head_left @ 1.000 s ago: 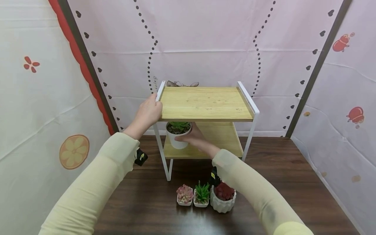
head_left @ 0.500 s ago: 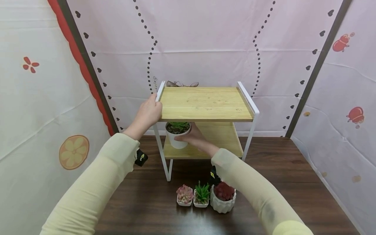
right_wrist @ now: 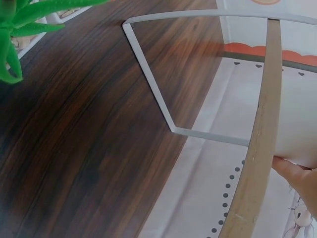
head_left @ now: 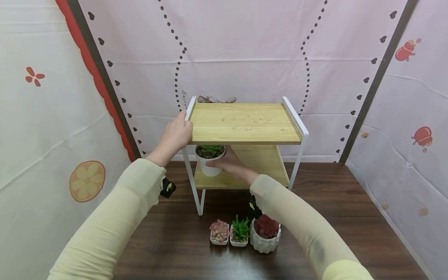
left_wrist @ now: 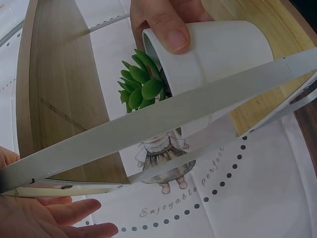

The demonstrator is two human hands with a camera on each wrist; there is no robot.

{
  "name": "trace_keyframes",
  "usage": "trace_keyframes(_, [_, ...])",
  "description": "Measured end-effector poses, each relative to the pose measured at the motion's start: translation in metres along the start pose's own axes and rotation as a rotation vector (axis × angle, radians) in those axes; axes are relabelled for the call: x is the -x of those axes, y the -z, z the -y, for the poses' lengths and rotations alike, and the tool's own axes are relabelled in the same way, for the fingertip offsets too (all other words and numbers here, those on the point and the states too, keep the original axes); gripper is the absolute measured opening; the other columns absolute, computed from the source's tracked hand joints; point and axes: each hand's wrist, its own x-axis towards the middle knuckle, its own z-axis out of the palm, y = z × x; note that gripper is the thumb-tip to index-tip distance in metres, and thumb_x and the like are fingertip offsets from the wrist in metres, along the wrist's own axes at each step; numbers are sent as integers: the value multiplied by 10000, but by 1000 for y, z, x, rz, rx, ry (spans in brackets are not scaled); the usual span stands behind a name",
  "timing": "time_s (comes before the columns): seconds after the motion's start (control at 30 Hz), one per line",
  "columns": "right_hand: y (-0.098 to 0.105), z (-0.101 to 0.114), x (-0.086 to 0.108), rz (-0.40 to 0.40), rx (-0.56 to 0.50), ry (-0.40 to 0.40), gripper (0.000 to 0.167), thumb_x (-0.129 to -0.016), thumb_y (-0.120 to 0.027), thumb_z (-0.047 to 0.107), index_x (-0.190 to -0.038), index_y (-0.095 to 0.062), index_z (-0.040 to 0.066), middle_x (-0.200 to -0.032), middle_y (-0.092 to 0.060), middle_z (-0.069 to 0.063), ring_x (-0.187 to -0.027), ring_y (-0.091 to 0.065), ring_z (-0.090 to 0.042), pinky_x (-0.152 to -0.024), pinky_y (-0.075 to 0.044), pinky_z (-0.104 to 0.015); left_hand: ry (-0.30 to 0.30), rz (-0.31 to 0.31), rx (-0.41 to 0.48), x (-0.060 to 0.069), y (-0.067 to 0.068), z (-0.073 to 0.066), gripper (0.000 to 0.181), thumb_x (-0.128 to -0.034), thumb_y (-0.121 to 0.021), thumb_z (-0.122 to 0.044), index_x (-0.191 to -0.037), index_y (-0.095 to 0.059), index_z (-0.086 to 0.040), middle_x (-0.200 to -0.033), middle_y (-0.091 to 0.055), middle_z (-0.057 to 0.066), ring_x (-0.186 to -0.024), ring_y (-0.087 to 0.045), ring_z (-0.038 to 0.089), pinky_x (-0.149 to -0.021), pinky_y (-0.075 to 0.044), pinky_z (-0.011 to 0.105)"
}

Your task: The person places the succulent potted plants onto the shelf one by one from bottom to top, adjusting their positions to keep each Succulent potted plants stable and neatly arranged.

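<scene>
My right hand (head_left: 232,161) grips a white round pot (head_left: 209,168) with a green succulent (left_wrist: 141,82), thumb on its near side. The pot is inside a two-tier shelf, over the left part of the lower board (head_left: 259,165); whether its base touches the board I cannot tell. My left hand (head_left: 176,130) holds the shelf's white metal frame at the front left corner of the top board (head_left: 245,122). In the left wrist view the fingers (left_wrist: 74,213) of that hand extend past the white rail (left_wrist: 148,119). The right wrist view shows only part of the right hand (right_wrist: 299,181).
In front of the shelf, on the dark wooden table (head_left: 157,241), stand a pink succulent (head_left: 219,231), a spiky green succulent (head_left: 240,231) and a dark red succulent (head_left: 266,227) in a ribbed white pot (head_left: 265,244). Patterned cloth (head_left: 241,46) hangs behind and at both sides.
The right hand has shifted the white pot slightly left within the shelf. The left hand stays on the frame, and the plants in front have not moved.
</scene>
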Motion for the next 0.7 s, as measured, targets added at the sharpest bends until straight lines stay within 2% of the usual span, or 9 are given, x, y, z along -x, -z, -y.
trace_keyframes(0.1, [-1,1,2,-3,3,-4,858,-741,-682,10,-1433,-186,118,-1365,-361,-144,-1243,-379,-295,-1016,-326,-414,4,5,11,0,0,0,538,-913,-231,-175,-1440,-230,-66,-1184,-493,217,-797,-474,290,-625,-400,333])
trace_keyframes(0.2, [-2,3,5,-11,17,-34,889,-736,-695,16,-1438,-159,112,-1381,-337,-145,-1253,-367,-296,-1023,-319,-417,2,1,11,0,0,0,540,-911,-230,-172,-1441,-229,-63,-1197,-489,219,-814,-474,292,-636,-405,341])
trace_keyframes(0.4, [-5,6,13,-20,41,-111,912,-756,-697,41,-1445,-100,68,-1407,-279,-163,-1265,-347,-303,-1028,-316,-399,5,-2,1,-1,0,1,549,-906,-240,-171,-1443,-224,-60,-1300,-439,227,-955,-476,337,-758,-417,420])
trace_keyframes(0.7, [-6,-18,7,-61,105,-122,969,-719,-752,82,-1453,-120,95,-1417,-287,-137,-1259,-369,-288,-1010,-344,-401,3,5,-1,-1,1,1,543,-915,-234,-171,-1447,-217,-61,-1261,-459,233,-900,-483,330,-720,-420,402])
